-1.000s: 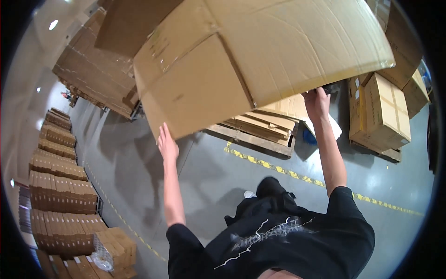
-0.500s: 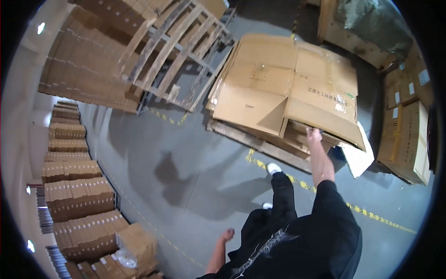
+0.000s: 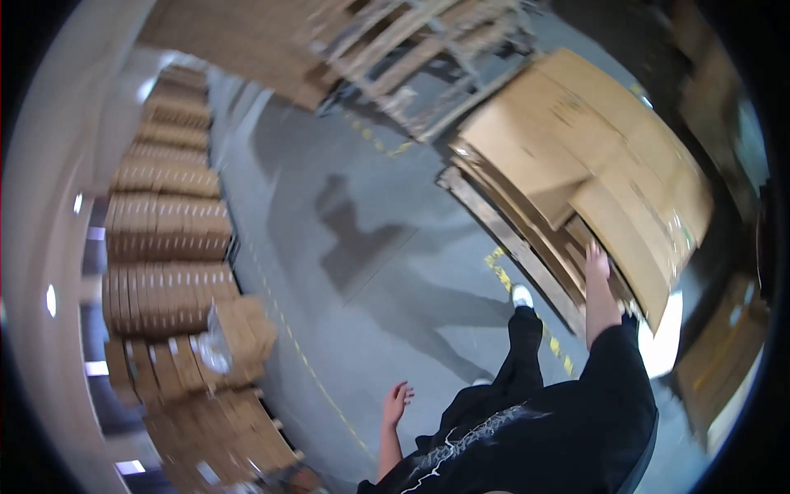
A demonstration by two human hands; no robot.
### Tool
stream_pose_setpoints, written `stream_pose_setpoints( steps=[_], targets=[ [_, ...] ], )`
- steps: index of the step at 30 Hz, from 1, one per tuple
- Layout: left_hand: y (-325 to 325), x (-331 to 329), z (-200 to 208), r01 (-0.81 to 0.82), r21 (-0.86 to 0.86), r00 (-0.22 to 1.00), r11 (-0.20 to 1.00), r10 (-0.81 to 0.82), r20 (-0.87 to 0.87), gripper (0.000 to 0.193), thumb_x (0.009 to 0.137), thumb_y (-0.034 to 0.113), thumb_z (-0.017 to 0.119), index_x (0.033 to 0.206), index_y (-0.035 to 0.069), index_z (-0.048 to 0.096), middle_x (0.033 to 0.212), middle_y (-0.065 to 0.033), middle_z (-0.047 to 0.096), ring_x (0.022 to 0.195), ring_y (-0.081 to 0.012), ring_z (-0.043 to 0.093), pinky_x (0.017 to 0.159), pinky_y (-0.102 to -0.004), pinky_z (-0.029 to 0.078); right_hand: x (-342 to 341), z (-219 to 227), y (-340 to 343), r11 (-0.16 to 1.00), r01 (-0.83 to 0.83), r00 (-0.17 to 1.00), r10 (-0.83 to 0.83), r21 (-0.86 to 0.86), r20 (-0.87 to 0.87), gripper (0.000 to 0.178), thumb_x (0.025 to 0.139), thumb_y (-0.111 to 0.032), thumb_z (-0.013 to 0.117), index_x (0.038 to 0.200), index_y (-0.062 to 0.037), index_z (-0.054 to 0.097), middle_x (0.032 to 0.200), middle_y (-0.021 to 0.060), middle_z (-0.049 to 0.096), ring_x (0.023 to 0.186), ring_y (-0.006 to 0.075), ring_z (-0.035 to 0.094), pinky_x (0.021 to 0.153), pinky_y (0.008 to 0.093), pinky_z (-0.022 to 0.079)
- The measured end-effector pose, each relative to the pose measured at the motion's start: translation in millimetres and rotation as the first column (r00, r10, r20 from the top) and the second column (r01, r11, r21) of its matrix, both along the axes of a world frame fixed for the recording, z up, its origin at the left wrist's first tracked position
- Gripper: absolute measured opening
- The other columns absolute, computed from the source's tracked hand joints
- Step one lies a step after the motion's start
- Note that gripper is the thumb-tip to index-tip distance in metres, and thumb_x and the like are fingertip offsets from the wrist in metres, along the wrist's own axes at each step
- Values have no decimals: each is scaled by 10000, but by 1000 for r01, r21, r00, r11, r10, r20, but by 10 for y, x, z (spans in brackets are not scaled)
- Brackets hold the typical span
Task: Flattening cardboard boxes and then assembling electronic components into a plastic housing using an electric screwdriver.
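Observation:
Flattened cardboard boxes (image 3: 535,123) lie in a stack on a wooden pallet (image 3: 502,222) at the right. My right hand (image 3: 597,262) reaches to the near side of this stack and grips the edge of the top flattened carton (image 3: 638,239); its fingertips are partly hidden under the raised flap. Below that flap, more cardboard layers show in a dark gap. Off to the left and low, my left hand (image 3: 397,403) hangs over the floor, holding nothing, with its fingers apart.
Rows of stacked cartons (image 3: 173,218) line the left side. An upright wooden pallet (image 3: 411,49) leans at the top near a tall carton stack (image 3: 239,41). Yellow floor tape (image 3: 498,267) runs beside the loaded pallet. More boxes (image 3: 728,354) and a white sheet (image 3: 662,337) are at the right.
My view has turned, so the stack appears farther right and tilted. My left hand has gone from curled to spread fingers. The right hand stays at the carton's edge.

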State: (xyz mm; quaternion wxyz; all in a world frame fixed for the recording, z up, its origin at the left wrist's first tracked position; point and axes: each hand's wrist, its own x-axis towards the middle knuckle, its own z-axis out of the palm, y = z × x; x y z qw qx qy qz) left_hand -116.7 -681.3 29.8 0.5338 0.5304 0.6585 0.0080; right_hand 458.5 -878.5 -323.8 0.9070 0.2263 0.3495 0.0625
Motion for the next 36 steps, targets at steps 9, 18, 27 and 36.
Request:
stream_pose_setpoints(
  steps=[9, 18, 27, 36],
  targets=[
    [-435, 177, 3444, 200, 975, 960, -98, 217, -175, 328, 743, 25, 658, 1064, 23, 591, 1065, -153, 583, 1038, -317, 539, 893, -417, 429, -2245, 851, 600, -685, -207, -492, 690, -699, -531, 193, 873, -163, 508, 781, -9, 580, 677, 120, 602, 549, 222, 618, 468, 381, 536],
    [-3924, -1617, 4453, 574, 518, 717, -634, 695, 56, 591, 826, 325, 631, 1307, 70, 402, 1210, -116, 477, 1100, -268, 478, 862, -387, 421, -3975, 1313, 884, -203, 794, -590, -34, -573, -807, 260, 902, -188, 483, 1089, -10, 513, 945, 166, 636, 797, 306, 651, 682, 453, 560],
    [-6615, -2265, 5247, 976, 196, 108, -90, 991, -82, 509, 838, 292, 607, 1259, 72, 427, 1196, -92, 463, 1142, -245, 442, 903, -391, 394, -6468, 788, 769, 356, -67, -776, -606, -932, -176, 156, 852, -136, 542, 893, -6, 616, 746, 161, 625, 679, 300, 637, 567, 432, 529],
    [-7100, -3248, 4838, 942, 152, -297, 298, 954, -29, 427, 850, 259, 584, 1212, 74, 452, 1182, -68, 450, 1183, -221, 406, 945, -396, 367, -9300, 492, 300, 719, 290, -290, -563, -631, -774, 327, 825, -110, 523, 1143, -32, 513, 872, 161, 607, 735, 283, 621, 582, 462, 529]
  ],
)
